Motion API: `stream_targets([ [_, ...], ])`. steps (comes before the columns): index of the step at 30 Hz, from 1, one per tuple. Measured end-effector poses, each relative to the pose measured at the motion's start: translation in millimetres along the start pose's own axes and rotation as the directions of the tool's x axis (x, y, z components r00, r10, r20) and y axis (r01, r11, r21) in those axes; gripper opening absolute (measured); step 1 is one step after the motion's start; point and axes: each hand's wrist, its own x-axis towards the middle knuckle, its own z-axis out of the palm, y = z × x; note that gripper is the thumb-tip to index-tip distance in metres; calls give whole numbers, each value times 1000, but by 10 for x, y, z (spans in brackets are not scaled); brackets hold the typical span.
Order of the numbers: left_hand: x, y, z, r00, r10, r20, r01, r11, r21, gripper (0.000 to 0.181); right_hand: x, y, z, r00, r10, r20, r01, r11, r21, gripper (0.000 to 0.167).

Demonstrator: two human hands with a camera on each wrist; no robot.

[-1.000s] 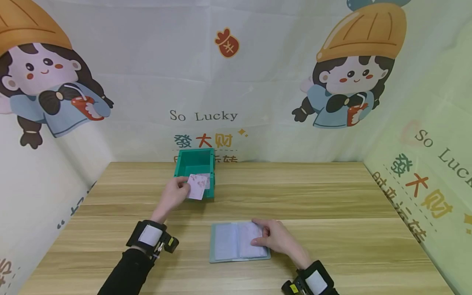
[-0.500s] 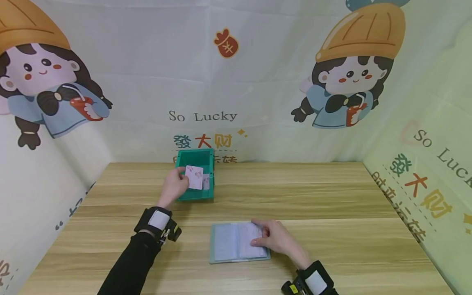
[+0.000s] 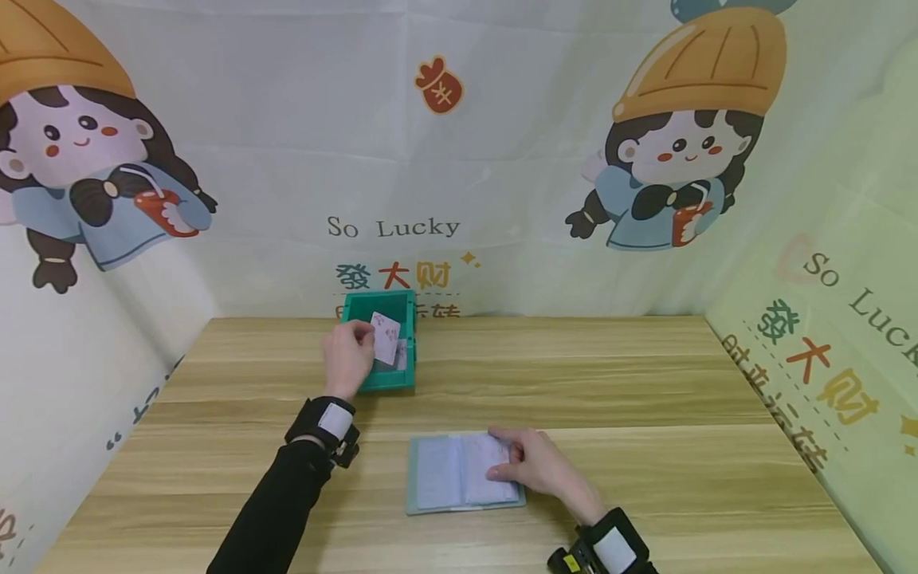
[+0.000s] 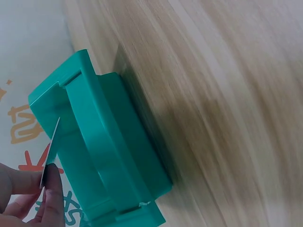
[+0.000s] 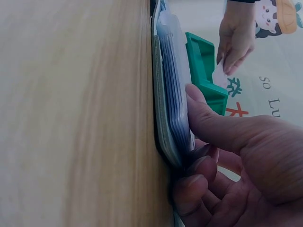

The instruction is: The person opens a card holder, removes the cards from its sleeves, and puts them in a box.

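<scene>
My left hand (image 3: 349, 359) pinches a small white card with a pinkish print (image 3: 385, 337) between thumb and fingers, over a green plastic box (image 3: 390, 383). In the left wrist view the card (image 4: 51, 149) is seen edge-on above the box opening. Another printed card (image 3: 402, 354) shows inside the box, partly covered by the held one. Nearer the front, a pale blue card album (image 3: 439, 473) lies spread on the table. My right hand (image 3: 541, 462) grips its right edge, thumb on the clear sleeves (image 5: 177, 85), other fingers curled at the side.
The box stands at the back of the wooden table (image 3: 610, 375), close to a printed cloth backdrop (image 3: 516, 199). Cloth also hangs along the left and right sides. Each wrist carries a strapped camera (image 3: 347, 446).
My left hand has moved forward and slightly right, bringing the card from the box's front edge to above its inside. The card has turned in the fingers. My right hand stays put.
</scene>
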Motion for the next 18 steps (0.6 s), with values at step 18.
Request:
stream_targets([
  [18, 75, 4, 178, 979, -142, 144, 135, 989, 54, 36, 5, -5, -3, 1000, -3, 5, 3, 1000, -1, 63],
])
